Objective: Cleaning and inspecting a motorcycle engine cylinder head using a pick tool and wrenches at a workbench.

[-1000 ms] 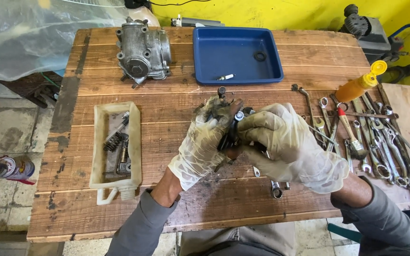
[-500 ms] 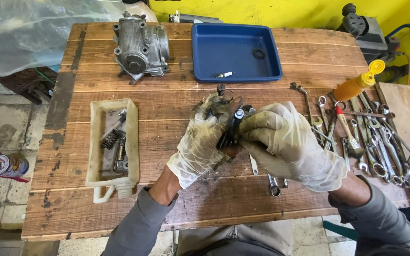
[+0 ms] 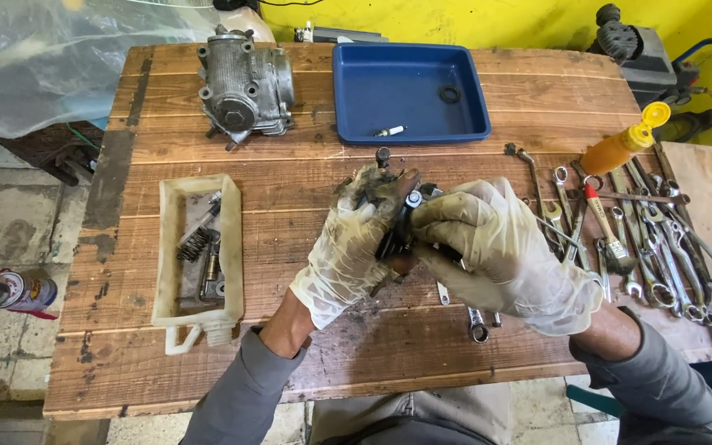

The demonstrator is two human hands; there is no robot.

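Note:
Both of my hands wear dirty pale gloves and meet over the middle of the wooden table [image 3: 306, 363]. My left hand [image 3: 352, 243] grips a small dark greasy metal part [image 3: 397, 231] with a stud sticking up at its top. My right hand [image 3: 496, 251] closes on the same part from the right, fingers curled over it. Most of the part is hidden between the two gloves.
A grey engine casting [image 3: 245, 86] stands at the back left. A blue tray [image 3: 409, 91] holds a spark plug and a rubber ring. A cut white plastic container [image 3: 199, 259] holds springs and small parts. Several spanners [image 3: 661, 247], a brush and an orange bottle [image 3: 624, 144] lie at the right.
The hands stay together on the part, with only slight shifts of the fingers. The view has tilted a little.

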